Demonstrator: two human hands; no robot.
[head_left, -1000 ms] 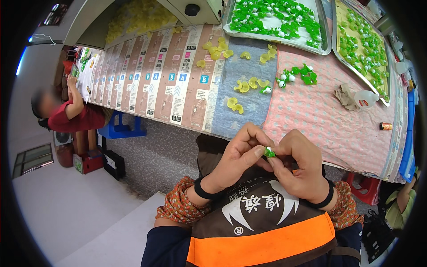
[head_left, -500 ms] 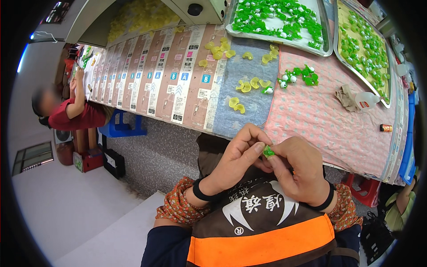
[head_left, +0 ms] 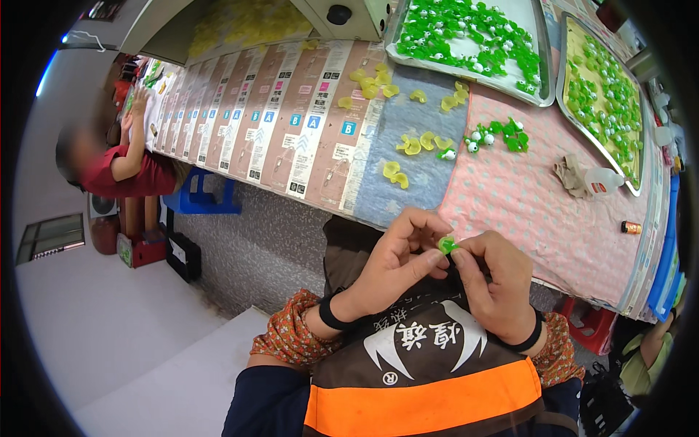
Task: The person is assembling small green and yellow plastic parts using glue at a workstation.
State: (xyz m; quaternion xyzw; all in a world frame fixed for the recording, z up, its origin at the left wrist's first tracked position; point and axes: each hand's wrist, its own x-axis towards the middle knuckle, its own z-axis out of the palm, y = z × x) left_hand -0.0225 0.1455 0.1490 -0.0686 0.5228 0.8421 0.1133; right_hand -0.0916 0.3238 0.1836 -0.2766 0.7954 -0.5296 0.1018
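Observation:
My left hand [head_left: 397,266] and my right hand [head_left: 497,282] meet above my lap, just off the table's front edge. Between their pinched fingertips is a small green and translucent yellow plastic piece [head_left: 447,245], partly covered by the fingers. Beyond them, on the blue cloth [head_left: 378,160], lie several loose yellow cup-like plastic pieces [head_left: 411,144]. Green pieces with white eye-like balls [head_left: 515,137] sit in a small group on the pink cloth [head_left: 535,211].
Two trays hold many green pieces: a metal tray [head_left: 550,80] at the back and a yellow-lined tray [head_left: 562,91] at right. A clear bottle [head_left: 603,180], crumpled brown paper [head_left: 570,177] and a small dark bottle [head_left: 630,227] lie nearby. At far left, a person [head_left: 120,164] works.
My hands still grip the piece, which is turned to show more of its yellow-green rim. The right fingers have shifted slightly. The whole view has swung a little.

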